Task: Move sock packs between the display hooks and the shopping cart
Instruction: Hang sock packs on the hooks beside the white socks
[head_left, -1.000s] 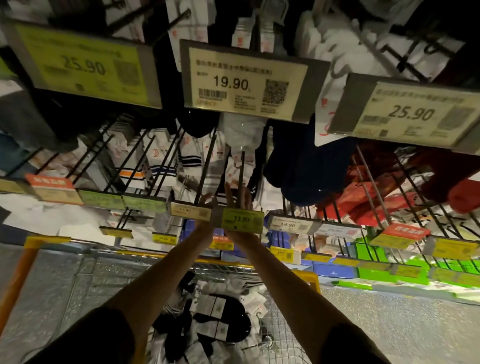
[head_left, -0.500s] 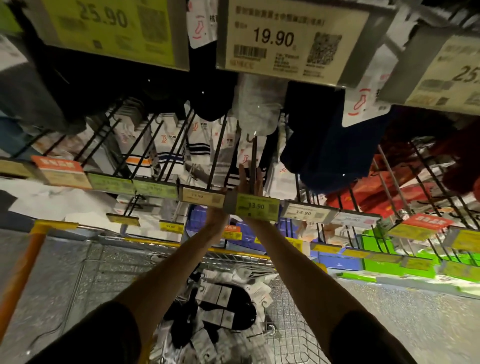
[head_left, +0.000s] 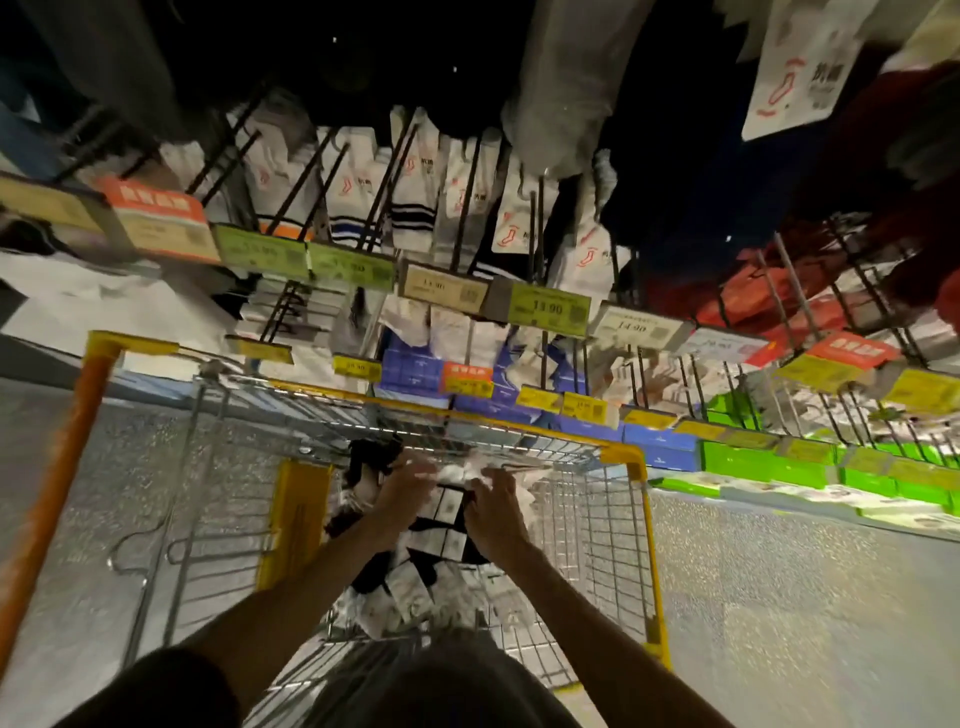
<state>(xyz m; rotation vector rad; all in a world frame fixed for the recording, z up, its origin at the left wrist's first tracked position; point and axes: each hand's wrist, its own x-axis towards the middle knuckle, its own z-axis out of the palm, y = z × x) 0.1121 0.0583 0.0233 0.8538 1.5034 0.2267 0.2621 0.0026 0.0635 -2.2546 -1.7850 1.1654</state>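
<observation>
Since the sock packs (head_left: 441, 543) lie heaped in the shopping cart (head_left: 626, 460), just near of the display hooks (head_left: 465, 208), both hands are down inside it, probably picking one out. Right hand (head_left: 496, 519) fingers (head_left: 487, 479) curl round a white pack (head_left: 462, 472). Left hand (head_left: 405, 488) is blurred, so its grip cannot be told.

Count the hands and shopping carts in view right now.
Hands: 2 (left hand, right hand, both down in the cart)
Shopping cart: 1
Total: 3
</observation>
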